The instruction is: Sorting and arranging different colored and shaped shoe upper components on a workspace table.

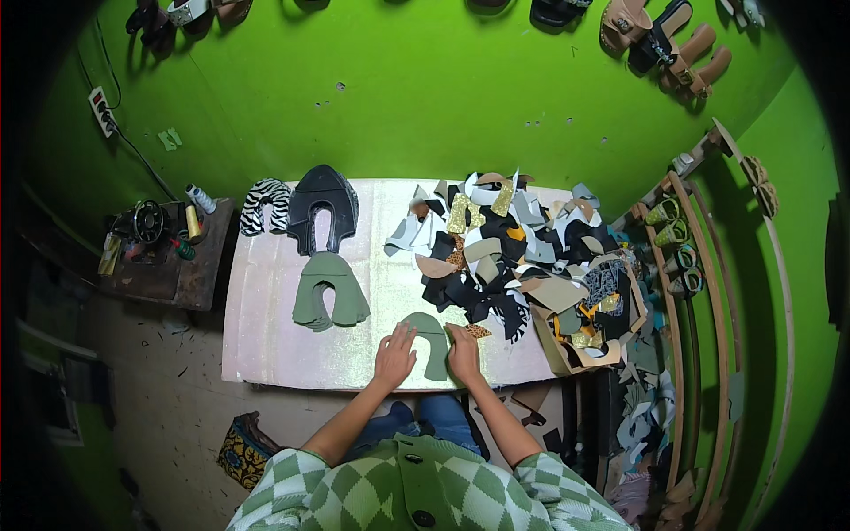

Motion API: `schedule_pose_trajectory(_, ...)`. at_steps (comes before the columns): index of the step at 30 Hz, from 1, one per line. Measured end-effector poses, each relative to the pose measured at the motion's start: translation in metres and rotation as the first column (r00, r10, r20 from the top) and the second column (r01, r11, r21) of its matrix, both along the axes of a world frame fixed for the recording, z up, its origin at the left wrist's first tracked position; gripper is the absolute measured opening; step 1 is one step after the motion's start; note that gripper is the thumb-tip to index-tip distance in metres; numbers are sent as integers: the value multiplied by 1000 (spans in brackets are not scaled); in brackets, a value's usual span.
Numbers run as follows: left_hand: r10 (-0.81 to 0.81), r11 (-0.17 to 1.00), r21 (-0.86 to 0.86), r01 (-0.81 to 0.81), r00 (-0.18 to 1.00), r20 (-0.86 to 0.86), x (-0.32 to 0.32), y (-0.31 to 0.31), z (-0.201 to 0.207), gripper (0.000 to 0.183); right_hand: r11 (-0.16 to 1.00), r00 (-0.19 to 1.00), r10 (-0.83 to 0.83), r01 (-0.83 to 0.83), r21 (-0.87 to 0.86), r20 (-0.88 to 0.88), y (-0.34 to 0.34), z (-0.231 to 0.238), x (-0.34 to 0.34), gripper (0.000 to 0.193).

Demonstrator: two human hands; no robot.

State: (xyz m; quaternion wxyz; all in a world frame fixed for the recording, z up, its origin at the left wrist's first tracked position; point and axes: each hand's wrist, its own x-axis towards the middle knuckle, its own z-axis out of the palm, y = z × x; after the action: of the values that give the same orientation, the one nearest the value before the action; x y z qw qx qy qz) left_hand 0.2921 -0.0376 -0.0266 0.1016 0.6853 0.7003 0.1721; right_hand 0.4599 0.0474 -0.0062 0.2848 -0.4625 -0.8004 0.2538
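Green cutout (431, 341) lies flat between both hands' grip.

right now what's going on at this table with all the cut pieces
A person presses both hands, left hand and right hand, flat on a green cut piece at the near edge of the white table. A stack of green pieces lies to the left, a black stack behind it, and a mixed heap of pieces on the right.
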Motion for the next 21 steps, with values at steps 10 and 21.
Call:
schedule_pose_trajectory(10, -39, 995, -93, 35, 998, -50, -3, 0, -6, 53, 965, 849, 192, -255, 63, 492, -23, -40, -8, 47)
schedule_pose_trajectory(21, -55, 998, 6, 56, 996, -76, -18, 42, 4, 16, 953, 756, 290, -287, -101, 587, 42, -7, -30, 29)
